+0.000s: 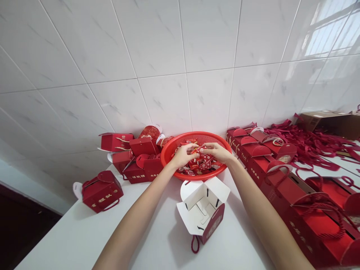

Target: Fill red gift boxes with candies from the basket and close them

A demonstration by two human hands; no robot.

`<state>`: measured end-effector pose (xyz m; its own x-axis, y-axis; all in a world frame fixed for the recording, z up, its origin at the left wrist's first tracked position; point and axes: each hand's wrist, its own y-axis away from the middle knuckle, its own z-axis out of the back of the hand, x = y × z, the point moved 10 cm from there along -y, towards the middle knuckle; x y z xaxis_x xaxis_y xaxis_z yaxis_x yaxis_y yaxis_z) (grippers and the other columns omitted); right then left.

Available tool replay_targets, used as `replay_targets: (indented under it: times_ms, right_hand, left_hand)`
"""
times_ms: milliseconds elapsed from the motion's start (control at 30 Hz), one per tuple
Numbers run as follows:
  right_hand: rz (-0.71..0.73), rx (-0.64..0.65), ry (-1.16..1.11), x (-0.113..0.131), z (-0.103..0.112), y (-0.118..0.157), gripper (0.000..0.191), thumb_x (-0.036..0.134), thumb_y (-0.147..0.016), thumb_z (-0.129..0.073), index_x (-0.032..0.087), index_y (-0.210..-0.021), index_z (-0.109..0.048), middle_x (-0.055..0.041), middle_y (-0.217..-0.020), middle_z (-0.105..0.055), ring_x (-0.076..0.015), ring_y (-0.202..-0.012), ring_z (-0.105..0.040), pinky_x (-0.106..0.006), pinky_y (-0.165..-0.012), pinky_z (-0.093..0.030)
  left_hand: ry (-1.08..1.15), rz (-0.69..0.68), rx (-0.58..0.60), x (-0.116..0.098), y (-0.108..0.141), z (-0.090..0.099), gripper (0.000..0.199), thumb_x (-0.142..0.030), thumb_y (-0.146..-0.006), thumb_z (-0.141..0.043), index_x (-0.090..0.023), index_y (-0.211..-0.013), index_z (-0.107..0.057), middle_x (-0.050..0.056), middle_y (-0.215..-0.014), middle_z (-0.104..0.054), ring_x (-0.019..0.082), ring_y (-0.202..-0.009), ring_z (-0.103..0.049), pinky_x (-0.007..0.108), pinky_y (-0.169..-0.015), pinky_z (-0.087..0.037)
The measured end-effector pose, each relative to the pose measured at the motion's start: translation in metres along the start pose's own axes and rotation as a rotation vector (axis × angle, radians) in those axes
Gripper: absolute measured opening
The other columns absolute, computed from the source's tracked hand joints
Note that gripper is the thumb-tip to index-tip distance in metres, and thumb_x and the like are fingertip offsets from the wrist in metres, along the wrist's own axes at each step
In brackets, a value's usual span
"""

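Note:
A round red plastic basket (168, 157) stands against the wall and holds many small red wrapped candies (188, 170). Over its middle, my left hand (185, 154) has its fingers closed on a small wrapped piece. My right hand (215, 152) is beside it, fingertips pinching a red patterned packet (206, 159). Nearer to me than the basket is a box (201, 210) with its flaps spread, white inside and red outside, a dark red cord loop hanging at its front. No candy shows inside this box.
Closed red gift boxes (142, 165) are grouped on the left, one (102, 191) apart near the table edge. Rows of red boxes (260, 161) line the right side. Behind them lie a heap of dark red ribbons (306, 140) and a cardboard box (326, 119).

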<state>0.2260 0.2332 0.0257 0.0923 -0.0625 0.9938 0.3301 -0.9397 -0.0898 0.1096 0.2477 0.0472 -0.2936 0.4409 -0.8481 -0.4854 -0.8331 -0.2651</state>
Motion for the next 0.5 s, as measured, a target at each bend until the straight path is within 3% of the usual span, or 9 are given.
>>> replay_targets:
  times_ms: [233, 367, 500]
  right_hand:
    - [0.104, -0.189, 0.058, 0.011, 0.017, 0.0, 0.026, 0.038, -0.06, -0.082, 0.017, -0.072, -0.072, -0.0014, -0.074, -0.071, -0.0155, -0.067, -0.063, -0.022, -0.052, -0.048]
    - [0.14, -0.307, -0.008, 0.013, 0.028, 0.0, 0.026, 0.038, -0.058, -0.08, 0.017, -0.071, -0.07, -0.0024, -0.076, -0.072, -0.0171, -0.071, -0.065, -0.026, -0.062, -0.051]
    - [0.196, -0.529, -0.156, 0.012, 0.053, 0.003, 0.031, 0.041, -0.056, -0.078, 0.019, -0.073, -0.066, -0.0011, -0.068, -0.069, -0.018, -0.067, -0.065, -0.028, -0.063, -0.052]
  left_hand:
    - [-0.065, 0.067, 0.028, 0.008, 0.001, -0.004, 0.033, -0.014, -0.073, -0.068, -0.014, -0.106, -0.071, 0.007, -0.092, -0.075, 0.023, -0.089, -0.071, 0.036, -0.087, -0.056]
    - [-0.207, 0.078, 0.184, 0.012, 0.001, -0.019, 0.02, -0.006, -0.066, -0.06, -0.015, -0.078, -0.074, 0.004, -0.083, -0.076, 0.023, -0.086, -0.071, 0.032, -0.084, -0.056]
    - [-0.308, 0.041, 0.353, 0.006, -0.006, -0.037, 0.025, -0.003, -0.066, -0.057, -0.018, -0.076, -0.075, 0.003, -0.086, -0.078, 0.022, -0.085, -0.072, 0.028, -0.081, -0.054]
